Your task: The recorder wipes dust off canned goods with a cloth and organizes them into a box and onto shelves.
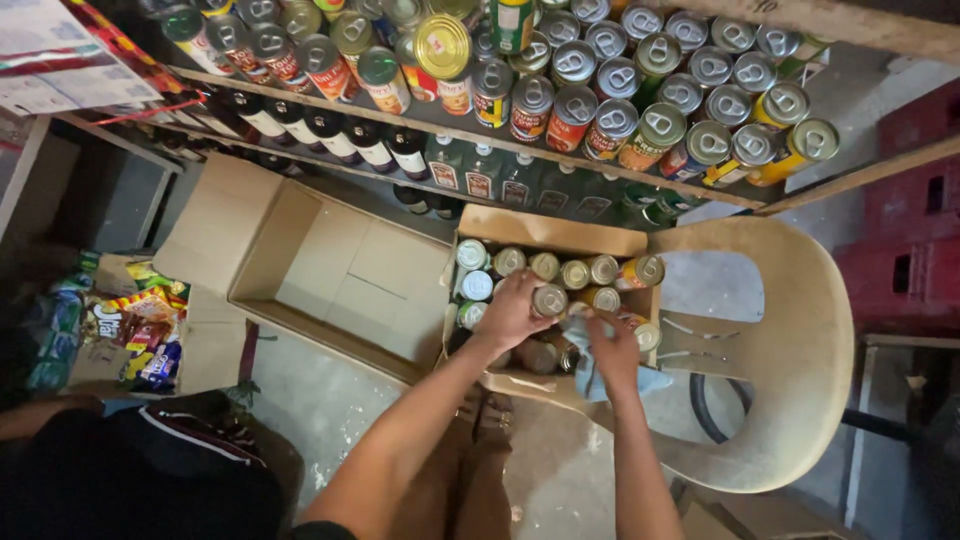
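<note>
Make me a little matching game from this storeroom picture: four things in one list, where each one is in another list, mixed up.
Things:
1. Pale blue cloth
2. Empty cardboard box
3. Dark bottles
4. Box of cans

Places:
A. on the lower shelf
B. on the plastic chair
C. under the right hand
D. on the floor, flaps open

Pairs: 1-C, 2-D, 3-A, 4-B

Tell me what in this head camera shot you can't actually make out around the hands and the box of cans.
- Head view: what the right hand grips besides the light blue cloth; the hand covers it.
- Head view: lower cans in the cardboard box; both hands and the cloth hide them.
- Head view: side of the can under the left hand; only its top shows.
</note>
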